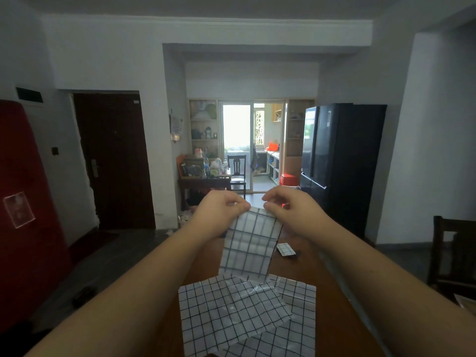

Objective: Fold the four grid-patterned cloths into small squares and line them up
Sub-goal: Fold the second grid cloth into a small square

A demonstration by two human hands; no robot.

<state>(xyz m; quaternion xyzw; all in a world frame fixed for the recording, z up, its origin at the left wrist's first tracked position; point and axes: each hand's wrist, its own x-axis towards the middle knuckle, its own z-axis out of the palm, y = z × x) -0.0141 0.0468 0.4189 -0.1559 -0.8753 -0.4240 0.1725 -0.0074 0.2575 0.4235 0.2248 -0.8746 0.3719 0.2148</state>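
My left hand point(219, 210) and right hand point(288, 204) each pinch a top corner of the cloth point(251, 243), which hangs as a strip above the table point(334, 292). If either pinch slips, the edges could skew. Its tail could snag the flat cloths point(226, 313) just beneath. A folded square point(285, 249) lies beyond.

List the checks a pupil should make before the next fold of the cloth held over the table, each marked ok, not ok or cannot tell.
1. Left hand pinches the held cloth at its top: ok.
2. Right hand pinches the same edge: ok.
3. Top corners lined up: cannot tell, fingers hide them.
4. Held cloth hangs free of the flat cloths: cannot tell.
5. Flat cloths lie apart: not ok, they overlap.
6. Folded square sits aside on the table: ok.
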